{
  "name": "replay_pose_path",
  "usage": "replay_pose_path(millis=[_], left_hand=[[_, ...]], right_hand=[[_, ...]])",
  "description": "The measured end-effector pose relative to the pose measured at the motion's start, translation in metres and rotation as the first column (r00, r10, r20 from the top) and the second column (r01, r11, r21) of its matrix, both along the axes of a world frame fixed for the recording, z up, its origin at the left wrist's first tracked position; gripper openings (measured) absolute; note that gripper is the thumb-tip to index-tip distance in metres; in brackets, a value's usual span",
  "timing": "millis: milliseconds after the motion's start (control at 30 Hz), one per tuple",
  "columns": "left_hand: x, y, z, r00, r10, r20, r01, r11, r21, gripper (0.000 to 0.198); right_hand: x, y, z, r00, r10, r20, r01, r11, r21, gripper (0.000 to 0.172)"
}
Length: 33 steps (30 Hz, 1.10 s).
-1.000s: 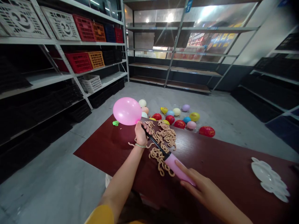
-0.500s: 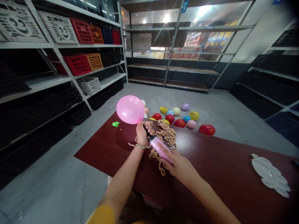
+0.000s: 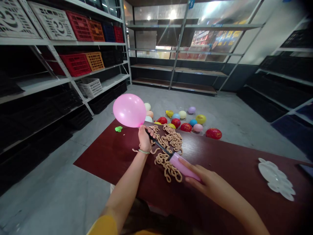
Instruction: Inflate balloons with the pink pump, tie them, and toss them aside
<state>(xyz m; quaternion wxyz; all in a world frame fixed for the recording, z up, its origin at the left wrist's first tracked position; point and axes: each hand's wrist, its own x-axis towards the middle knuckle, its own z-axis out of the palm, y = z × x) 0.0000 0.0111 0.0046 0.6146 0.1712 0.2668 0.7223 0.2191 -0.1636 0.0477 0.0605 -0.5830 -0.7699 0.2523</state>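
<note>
A pink balloon (image 3: 129,110), round and inflated, sits at the nozzle end of a balloon pump (image 3: 185,167). My left hand (image 3: 145,137) is closed around the pump's black front end, right at the balloon's neck. Wrapped on the pink barrel is my right hand (image 3: 206,179); a length of black rod shows between the hands. Beneath the pump, a tangled heap of tan cords (image 3: 172,138) lies on the dark red table (image 3: 220,160). A limp green balloon (image 3: 118,129) rests on the table left of my left hand.
Several inflated balloons (image 3: 186,127) of mixed colours lie on the floor past the table's far edge. A white scalloped tray (image 3: 276,178) is at the table's right, near a dark flat object (image 3: 305,171). Shelves with crates (image 3: 75,64) stand left; another rack (image 3: 195,87) stands behind.
My right hand has drawn the pink barrel back, down and to the right, exposing the black rod. The pink balloon looks slightly bigger and sits further left in view.
</note>
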Motion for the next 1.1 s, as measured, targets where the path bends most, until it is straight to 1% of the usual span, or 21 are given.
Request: replay_pose_path(millis=[100,133,233,300,400,467,567,633,733,800,867,1000,1100], left_hand=[[0.006,-0.004,-0.001,0.997,-0.067,-0.026,0.068,0.997,0.043,0.022],[0.008,-0.006,-0.001,0.995,-0.091,-0.029,0.092,0.995,0.048,0.024],[0.011,-0.008,0.0,0.994,-0.109,-0.015,0.11,0.992,0.055,0.024],[0.009,-0.009,0.002,0.996,-0.093,-0.006,0.093,0.994,0.058,0.022],[0.004,-0.007,0.007,0.997,-0.067,0.025,0.067,0.997,0.025,0.02],[0.0,-0.005,0.009,0.998,-0.044,0.039,0.044,0.999,0.013,0.018],[-0.004,-0.004,0.01,1.0,-0.014,0.018,0.014,0.999,0.031,0.016],[-0.004,-0.003,0.009,1.0,-0.006,0.008,0.006,0.999,0.044,0.016],[-0.003,-0.002,0.008,1.0,-0.003,0.013,0.003,1.0,0.029,0.017],[-0.001,-0.003,0.007,1.0,0.001,0.026,-0.002,1.0,0.007,0.018],[0.001,-0.004,0.005,1.0,-0.003,0.028,0.003,1.0,0.011,0.02],[0.009,-0.007,0.002,0.998,-0.063,-0.022,0.063,0.998,0.031,0.022],[0.012,-0.008,-0.001,0.996,-0.091,-0.014,0.091,0.996,0.001,0.022]], right_hand=[[-0.033,0.02,-0.004,0.98,0.09,0.176,-0.101,0.993,0.055,0.066],[-0.043,0.026,-0.008,0.969,0.091,0.23,-0.116,0.989,0.094,0.066],[-0.064,0.038,-0.02,0.961,0.039,0.275,-0.098,0.974,0.206,0.064],[-0.068,0.04,-0.025,0.961,0.003,0.276,-0.075,0.965,0.253,0.065],[-0.061,0.032,-0.026,0.972,-0.032,0.234,-0.037,0.959,0.282,0.066],[-0.049,0.02,-0.026,0.986,-0.019,0.167,-0.025,0.967,0.255,0.065],[-0.023,-0.001,-0.024,1.0,-0.015,0.025,0.011,0.988,0.151,0.059],[-0.005,-0.013,-0.022,0.997,-0.032,-0.067,0.037,0.997,0.065,0.06],[0.008,-0.023,-0.015,0.991,-0.072,-0.111,0.072,0.997,0.0,0.058],[0.003,-0.021,-0.012,0.99,-0.1,-0.103,0.101,0.995,0.009,0.056],[-0.012,-0.013,-0.013,0.988,-0.113,-0.106,0.119,0.992,0.046,0.057],[-0.05,0.016,-0.024,0.987,-0.119,-0.111,0.135,0.979,0.155,0.055],[-0.066,0.03,-0.03,0.99,-0.106,-0.096,0.124,0.972,0.199,0.057]])
